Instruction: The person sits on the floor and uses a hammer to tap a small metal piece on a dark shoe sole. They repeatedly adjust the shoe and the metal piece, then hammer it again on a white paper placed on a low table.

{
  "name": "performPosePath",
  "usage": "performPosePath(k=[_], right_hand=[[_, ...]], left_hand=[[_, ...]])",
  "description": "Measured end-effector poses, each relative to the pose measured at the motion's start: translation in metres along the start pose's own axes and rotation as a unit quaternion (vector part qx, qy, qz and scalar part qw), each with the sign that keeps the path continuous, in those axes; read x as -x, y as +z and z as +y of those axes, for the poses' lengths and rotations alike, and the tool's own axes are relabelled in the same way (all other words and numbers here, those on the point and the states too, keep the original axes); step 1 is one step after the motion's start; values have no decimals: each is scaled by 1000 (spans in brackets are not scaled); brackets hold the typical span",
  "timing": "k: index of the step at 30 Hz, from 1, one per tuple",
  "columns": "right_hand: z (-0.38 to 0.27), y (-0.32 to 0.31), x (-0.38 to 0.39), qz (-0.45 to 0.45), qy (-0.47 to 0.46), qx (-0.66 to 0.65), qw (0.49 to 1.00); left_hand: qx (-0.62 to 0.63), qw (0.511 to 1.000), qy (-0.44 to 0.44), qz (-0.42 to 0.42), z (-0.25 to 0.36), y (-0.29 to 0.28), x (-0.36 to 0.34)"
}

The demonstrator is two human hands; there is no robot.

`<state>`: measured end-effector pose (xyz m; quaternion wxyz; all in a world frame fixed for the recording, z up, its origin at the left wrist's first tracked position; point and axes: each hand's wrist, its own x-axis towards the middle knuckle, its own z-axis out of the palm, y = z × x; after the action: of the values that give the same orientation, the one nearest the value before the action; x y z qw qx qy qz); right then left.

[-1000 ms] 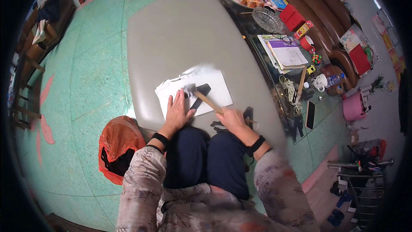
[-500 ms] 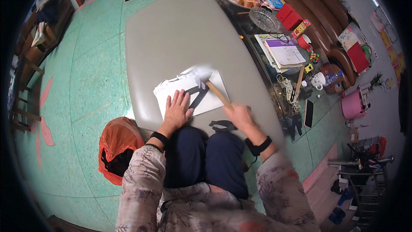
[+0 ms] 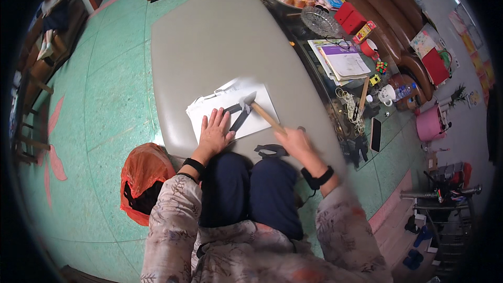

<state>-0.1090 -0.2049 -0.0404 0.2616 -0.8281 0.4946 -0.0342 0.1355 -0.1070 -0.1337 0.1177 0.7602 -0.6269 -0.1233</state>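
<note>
Grip of the right hand (image 3: 296, 143) is closed tight around the wooden handle of a hammer (image 3: 268, 117), and the hammer points up and to the left. Its grey head is right over the bend in a dark bent strip (image 3: 240, 120), but I cannot tell if they touch. That strip lies on some white paper (image 3: 197, 119), and the paper is on the big grey worktop (image 3: 209, 36). Left hand (image 3: 212, 134) has a loose grip around nothing: it lies flat on the paper, fingers spread, with its fingertips by one end of the strip. One more black piece (image 3: 271, 151) lies near the knees (image 3: 225, 188). Down to the left, an orange bag (image 3: 149, 160) with dark stuff inside sits on the green floor (image 3: 110, 110). Over to the right, some books (image 3: 346, 63) and a white mug (image 3: 386, 95) are on a glass worktop (image 3: 320, 79)
</note>
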Motion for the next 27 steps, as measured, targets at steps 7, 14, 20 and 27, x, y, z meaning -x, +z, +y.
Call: performPosePath(k=[7, 14, 20, 27], right_hand=[[8, 13, 0, -7, -50, 39, 998], [9, 19, 6, -17, -84, 47, 995], [32, 46, 13, 9, -85, 36, 996], [12, 31, 5, 22, -13, 14, 1000]], left_hand=[[-1, 999, -15, -41, 1, -8, 2], [-3, 999, -3, -34, -3, -6, -3], [15, 999, 5, -33, 2, -4, -4], [7, 999, 7, -39, -3, -4, -4]])
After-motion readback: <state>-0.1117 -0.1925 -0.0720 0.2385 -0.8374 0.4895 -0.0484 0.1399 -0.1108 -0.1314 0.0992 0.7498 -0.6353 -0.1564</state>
